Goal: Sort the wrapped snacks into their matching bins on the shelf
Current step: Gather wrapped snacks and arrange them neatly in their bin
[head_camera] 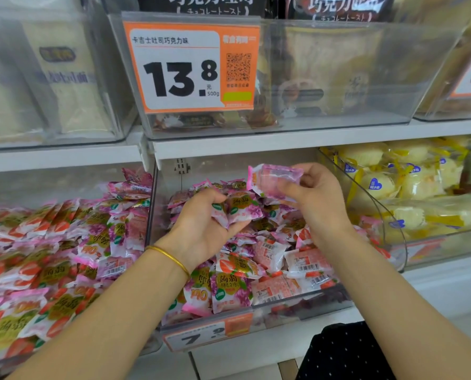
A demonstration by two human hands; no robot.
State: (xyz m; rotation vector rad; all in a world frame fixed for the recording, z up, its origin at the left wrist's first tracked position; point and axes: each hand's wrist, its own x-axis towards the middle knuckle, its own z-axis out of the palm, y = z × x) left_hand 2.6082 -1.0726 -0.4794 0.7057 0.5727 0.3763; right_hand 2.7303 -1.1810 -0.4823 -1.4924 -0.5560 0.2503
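- Over the middle bin (pixel 256 311) on the lower shelf, both your hands are raised just above the heap, which keeps the packets you have picked apart from the ones not yet checked
- Your left hand (pixel 201 229) is curled palm-up around a small clutch of purple grape packets (pixel 237 209), fingers closed on them; it seems to serve as a holding place, so that like packets pile up before they travel
- Your right hand (pixel 316 196) pinches a single pink packet (pixel 272 179) between thumb and fingertips, lifted clear and turned with its plain back side to you, probably so you can read which flavour it is
- Below, the middle bin holds a mix: purple grape wrappers at the back and left, red-orange strawberry packets (pixel 305 263) toward the front right, many lying barcode-up, so this bin still needs sorting
- The left bin (pixel 50 259) is also heaped with both kinds, strawberry ones chiefly in front
- The bin of yellow cakes (pixel 409 187) to the right looks no part of this job
- Judge the pink packet's face first, then drop it where its kind lies
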